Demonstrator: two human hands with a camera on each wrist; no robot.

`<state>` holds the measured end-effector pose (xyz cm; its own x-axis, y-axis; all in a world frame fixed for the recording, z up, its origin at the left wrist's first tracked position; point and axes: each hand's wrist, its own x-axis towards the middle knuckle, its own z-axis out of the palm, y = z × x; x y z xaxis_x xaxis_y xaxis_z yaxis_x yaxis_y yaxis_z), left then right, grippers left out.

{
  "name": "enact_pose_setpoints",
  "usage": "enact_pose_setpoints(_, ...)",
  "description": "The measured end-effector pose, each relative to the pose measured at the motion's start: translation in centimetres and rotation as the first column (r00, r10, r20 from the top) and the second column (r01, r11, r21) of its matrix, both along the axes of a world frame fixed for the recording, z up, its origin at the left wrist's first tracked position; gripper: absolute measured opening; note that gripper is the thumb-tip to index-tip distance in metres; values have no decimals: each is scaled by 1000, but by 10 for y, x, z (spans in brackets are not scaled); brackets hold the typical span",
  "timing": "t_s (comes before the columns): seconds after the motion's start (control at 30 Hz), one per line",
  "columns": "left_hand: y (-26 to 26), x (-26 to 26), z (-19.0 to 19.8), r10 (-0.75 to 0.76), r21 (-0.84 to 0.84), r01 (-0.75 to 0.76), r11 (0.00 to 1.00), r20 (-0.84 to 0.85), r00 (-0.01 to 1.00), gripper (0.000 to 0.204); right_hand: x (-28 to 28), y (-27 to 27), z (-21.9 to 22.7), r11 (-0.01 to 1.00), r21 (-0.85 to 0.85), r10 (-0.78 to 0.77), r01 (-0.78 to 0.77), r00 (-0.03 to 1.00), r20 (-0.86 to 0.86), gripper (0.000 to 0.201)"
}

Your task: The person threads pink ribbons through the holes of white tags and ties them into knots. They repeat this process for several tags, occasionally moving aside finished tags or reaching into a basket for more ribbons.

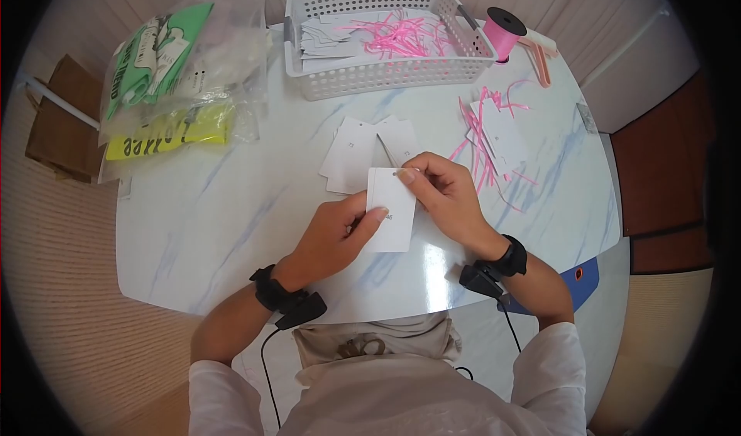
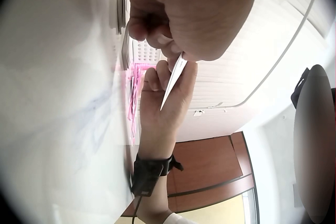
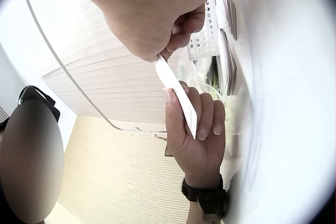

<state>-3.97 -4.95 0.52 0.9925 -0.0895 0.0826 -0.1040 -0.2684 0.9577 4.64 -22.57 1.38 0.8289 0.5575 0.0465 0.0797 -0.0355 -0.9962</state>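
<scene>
A white card (image 1: pixel 397 237) with a small hole at its top edge and a small printed number is held between both hands above the table. The left hand (image 1: pixel 328 235) grips its left side, thumb flat across the front. At the top right corner the right hand (image 1: pixel 446 193) pinches the card near the hole, its other fingers curled. From the right fingers a thin grey sliver points toward loose white cards (image 1: pixel 349 157) lying just beyond; I cannot tell what it is. Seen edge-on in the right wrist view, the card (image 3: pixel 181 100) looks like a thin stack.
A white perforated basket (image 1: pixel 386 77) at the back contains cards and pink ribbons. Beside it stands a pink ribbon spool (image 1: pixel 502 38). More cards with pink ribbons (image 1: pixel 494 139) lie to the right. Clear plastic bags (image 1: pixel 185 89) are at the left on the marbled table (image 1: pixel 208 235).
</scene>
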Motion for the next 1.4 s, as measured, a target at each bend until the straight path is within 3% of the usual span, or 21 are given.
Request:
enact_pose_setpoints(0.53, 1, 0, 0, -25, 33, 26, 999, -19, 1000, 23, 0, -1, 1, 1000, -2, 7, -7, 1000, -6, 16)
enact_pose_setpoints(0.73, 2, -1, 3, -17, 81, 17, 997, 1, 1000, 22, 2, 0, -8, 999, 37, -3, 0, 997, 77, 15)
enact_pose_setpoints(1.03, 3, 0, 5, -64, 113, 70, 991, -57, 996, 18, 4, -2, -8, 995, 30, 99, -100, 995, 23, 12)
enact_pose_setpoints(1.13, 4, 2, -4, -69, 53, 69, 996, -15, 998, 20, 3, -2, -9, 988, 108, 105, -108, 994, 35, 13)
enact_pose_setpoints(1.2, 2, 2, -5, -110, -174, 101, 980, -42, 993, 27, 3, -2, -11, 984, 141, 97, -110, 991, 97, 15)
enact_pose_setpoints(1.23, -1, 2, -2, -108, -176, 101, 979, -32, 994, 27, 2, -1, -9, 984, 137, 99, -113, 989, 107, 15)
enact_pose_setpoints(1.3, -7, -1, 4, -225, -496, 87, 864, -226, 948, 35, -4, 0, -5, 979, 169, 108, -112, 994, 32, 15)
enact_pose_setpoints(1.4, -5, -4, 6, -260, -486, 117, 866, -239, 936, 42, -9, 6, -5, 986, 151, 63, -69, 997, 43, 15)
